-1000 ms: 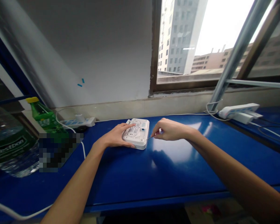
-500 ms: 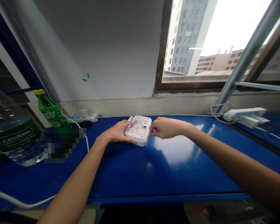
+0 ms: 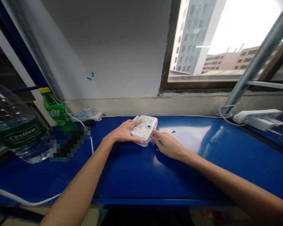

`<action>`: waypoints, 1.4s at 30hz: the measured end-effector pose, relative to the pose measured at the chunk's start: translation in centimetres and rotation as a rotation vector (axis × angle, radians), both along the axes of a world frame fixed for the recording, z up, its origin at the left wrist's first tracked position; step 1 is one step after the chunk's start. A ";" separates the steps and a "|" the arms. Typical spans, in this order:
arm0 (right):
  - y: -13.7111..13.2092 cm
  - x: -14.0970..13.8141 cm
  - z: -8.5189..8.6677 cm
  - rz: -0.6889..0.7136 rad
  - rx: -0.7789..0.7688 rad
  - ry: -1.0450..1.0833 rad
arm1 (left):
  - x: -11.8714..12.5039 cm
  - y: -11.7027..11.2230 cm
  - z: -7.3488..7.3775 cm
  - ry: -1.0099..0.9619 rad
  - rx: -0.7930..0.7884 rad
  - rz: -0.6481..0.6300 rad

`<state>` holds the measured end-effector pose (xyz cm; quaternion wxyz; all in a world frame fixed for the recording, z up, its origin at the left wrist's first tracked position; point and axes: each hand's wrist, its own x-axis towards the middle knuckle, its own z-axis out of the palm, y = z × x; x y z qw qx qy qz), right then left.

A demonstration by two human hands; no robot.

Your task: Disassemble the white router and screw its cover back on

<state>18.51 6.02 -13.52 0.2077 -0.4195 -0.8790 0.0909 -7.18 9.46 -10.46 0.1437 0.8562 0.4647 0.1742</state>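
Observation:
A white plastic router (image 3: 145, 128) lies upside down on the blue table (image 3: 179, 175), its vented underside facing up. My left hand (image 3: 124, 133) rests on it from the left, with the fingers spread over its top and the thumb along its near edge. My right hand (image 3: 167, 146) is pinched around a thin small screwdriver (image 3: 155, 136) at the router's near right corner. The fingers hide most of that tool. A tiny dark screw (image 3: 173, 131) lies on the table to the right of the router.
A large water bottle (image 3: 21, 131) and a green soda bottle (image 3: 56, 110) stand at the left, beside a pixelated patch (image 3: 69, 144). Power strips (image 3: 86, 116) (image 3: 257, 116) with white cables lie along the back. A metal pole (image 3: 257, 62) crosses the window.
My right hand has swung down from the router's right side to its near right corner. The view has turned slightly, and a small dark screw now shows on the table.

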 end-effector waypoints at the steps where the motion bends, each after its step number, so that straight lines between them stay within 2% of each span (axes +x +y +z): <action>1: 0.0 0.0 0.1 0.003 -0.001 0.002 | 0.3 -0.1 -0.1 0.015 0.011 0.015; 5: 0.2 0.7 1.8 0.043 -0.011 -0.049 | 1.5 -0.5 -0.1 0.092 0.061 0.065; 7: 0.6 1.5 3.8 0.110 -0.058 -0.138 | 1.8 -0.7 0.3 0.113 0.040 0.057; 10: 1.4 2.9 7.5 0.249 -0.301 -0.265 | 1.5 -1.2 1.4 0.142 -0.033 -0.002; 11: 1.7 3.3 8.5 0.237 -0.393 -0.265 | 1.2 -1.3 1.8 0.146 -0.057 -0.027; 13: 2.1 4.0 9.5 0.142 -0.412 -0.166 | 0.6 -1.6 2.5 0.131 -0.083 -0.035; 15: 2.6 4.3 8.9 -0.025 -0.330 -0.062 | 0.3 -1.8 2.7 0.123 -0.076 -0.021; 17: 3.0 4.2 7.2 -0.281 -0.184 -0.012 | 0.6 -1.8 2.4 0.130 -0.049 0.012; 18: 3.2 4.2 6.2 -0.346 -0.137 -0.017 | 1.0 -1.8 2.0 0.134 -0.026 0.035; 21: 3.7 3.7 3.4 -0.418 -0.046 -0.051 | 2.2 -1.6 0.9 0.126 0.090 0.119; 24: 3.7 3.3 2.1 -0.422 0.005 -0.103 | 2.2 -1.2 0.6 0.072 0.075 0.082; 27: 3.6 3.2 1.9 -0.398 0.015 -0.132 | 0.8 -0.9 1.2 -0.005 -0.007 0.003; 30: 3.5 3.3 2.2 -0.331 0.016 -0.141 | -0.8 -0.9 1.9 -0.071 -0.093 -0.013; 37: 3.1 3.7 3.0 -0.216 0.058 -0.093 | -1.7 -0.8 1.7 -0.137 -0.067 -0.015; 42: 2.4 4.2 3.5 0.217 -0.001 0.053 | -1.4 -1.2 2.4 -0.190 -0.041 -0.042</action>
